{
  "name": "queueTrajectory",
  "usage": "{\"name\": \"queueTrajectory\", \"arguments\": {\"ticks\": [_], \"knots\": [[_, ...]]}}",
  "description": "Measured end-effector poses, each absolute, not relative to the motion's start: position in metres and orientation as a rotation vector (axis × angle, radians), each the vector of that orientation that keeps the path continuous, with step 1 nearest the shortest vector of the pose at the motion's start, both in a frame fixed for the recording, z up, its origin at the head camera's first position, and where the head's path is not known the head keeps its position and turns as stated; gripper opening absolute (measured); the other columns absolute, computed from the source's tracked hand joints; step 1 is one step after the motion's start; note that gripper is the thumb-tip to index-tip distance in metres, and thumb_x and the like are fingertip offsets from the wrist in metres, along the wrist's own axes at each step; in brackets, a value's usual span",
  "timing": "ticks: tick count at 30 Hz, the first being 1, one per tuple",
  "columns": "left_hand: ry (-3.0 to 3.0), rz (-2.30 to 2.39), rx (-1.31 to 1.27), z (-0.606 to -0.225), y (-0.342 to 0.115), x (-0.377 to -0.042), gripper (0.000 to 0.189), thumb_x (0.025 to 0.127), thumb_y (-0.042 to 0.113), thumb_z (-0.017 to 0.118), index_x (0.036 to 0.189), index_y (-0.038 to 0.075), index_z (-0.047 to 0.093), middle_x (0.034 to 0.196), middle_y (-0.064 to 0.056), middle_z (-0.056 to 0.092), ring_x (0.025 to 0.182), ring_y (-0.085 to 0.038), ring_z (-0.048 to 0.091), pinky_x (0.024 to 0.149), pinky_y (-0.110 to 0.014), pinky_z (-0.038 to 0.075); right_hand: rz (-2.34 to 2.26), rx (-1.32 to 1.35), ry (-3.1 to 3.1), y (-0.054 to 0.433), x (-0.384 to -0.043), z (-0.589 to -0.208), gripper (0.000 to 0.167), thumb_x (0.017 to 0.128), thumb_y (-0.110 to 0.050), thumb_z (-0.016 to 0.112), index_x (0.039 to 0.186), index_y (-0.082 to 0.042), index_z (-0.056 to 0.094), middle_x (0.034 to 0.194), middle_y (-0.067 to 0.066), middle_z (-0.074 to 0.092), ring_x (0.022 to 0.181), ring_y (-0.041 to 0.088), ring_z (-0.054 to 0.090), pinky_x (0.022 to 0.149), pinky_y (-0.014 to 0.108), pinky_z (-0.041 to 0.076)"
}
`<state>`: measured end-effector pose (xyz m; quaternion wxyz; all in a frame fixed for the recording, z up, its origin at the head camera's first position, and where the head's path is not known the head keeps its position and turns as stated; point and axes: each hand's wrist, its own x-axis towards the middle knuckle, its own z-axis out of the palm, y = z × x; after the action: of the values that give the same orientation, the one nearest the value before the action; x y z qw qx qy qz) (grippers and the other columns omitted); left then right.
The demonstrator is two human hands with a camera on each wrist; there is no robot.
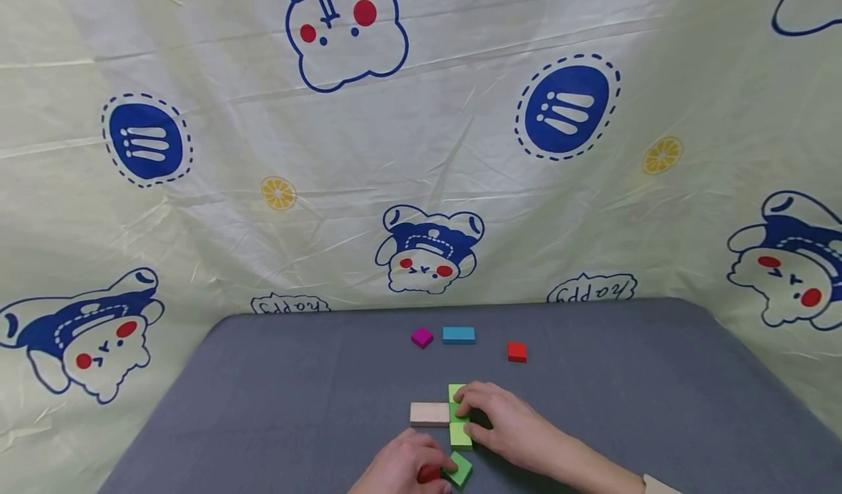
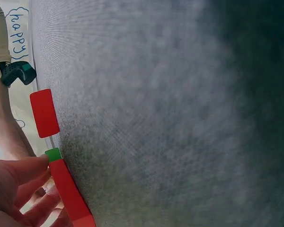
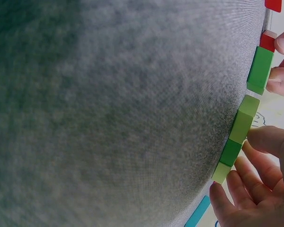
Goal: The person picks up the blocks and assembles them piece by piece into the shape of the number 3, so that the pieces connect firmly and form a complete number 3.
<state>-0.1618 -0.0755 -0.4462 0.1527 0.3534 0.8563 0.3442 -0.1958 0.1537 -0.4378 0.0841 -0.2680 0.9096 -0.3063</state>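
Note:
A column of light green blocks [image 1: 460,435] lies on the grey table [image 1: 276,392], with a beige block [image 1: 430,413] touching its left side. My right hand [image 1: 465,410] curls over the column's far part; in the right wrist view its thumb and fingers [image 3: 270,142] pinch the light green blocks [image 3: 237,137]. My left hand [image 1: 442,468] grips a red block [image 1: 429,473] at the near edge, beside a darker green block [image 1: 460,469]. The left wrist view shows its fingers [image 2: 23,179] on the red block [image 2: 68,191], which ends in a green tip [image 2: 53,154].
At the back of the table lie a magenta cube [image 1: 422,337], a blue block [image 1: 458,335] and a small red block [image 1: 517,351]. A printed cloth backdrop [image 1: 421,150] rises behind and around the table. Bare grey surface stretches left and right of the hands.

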Motion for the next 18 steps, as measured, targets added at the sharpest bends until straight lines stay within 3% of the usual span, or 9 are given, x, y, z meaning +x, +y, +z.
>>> {"name": "queueTrajectory", "arguments": {"ticks": [18], "knots": [[2.485,0.930,0.894,-0.4453,-0.0720,-0.1610,0.021,0.091,0.024,0.071,0.110,0.015,0.075,0.089,0.016,0.059,0.079,0.001,0.044,0.068,-0.019,0.040,-0.894,-0.791,2.715,0.1538,-0.1971,-0.4389,0.013,0.090,-0.019,0.072,0.101,-0.024,0.069,0.121,-0.005,0.059,0.116,0.021,0.054,0.095,0.050,0.044]]}}
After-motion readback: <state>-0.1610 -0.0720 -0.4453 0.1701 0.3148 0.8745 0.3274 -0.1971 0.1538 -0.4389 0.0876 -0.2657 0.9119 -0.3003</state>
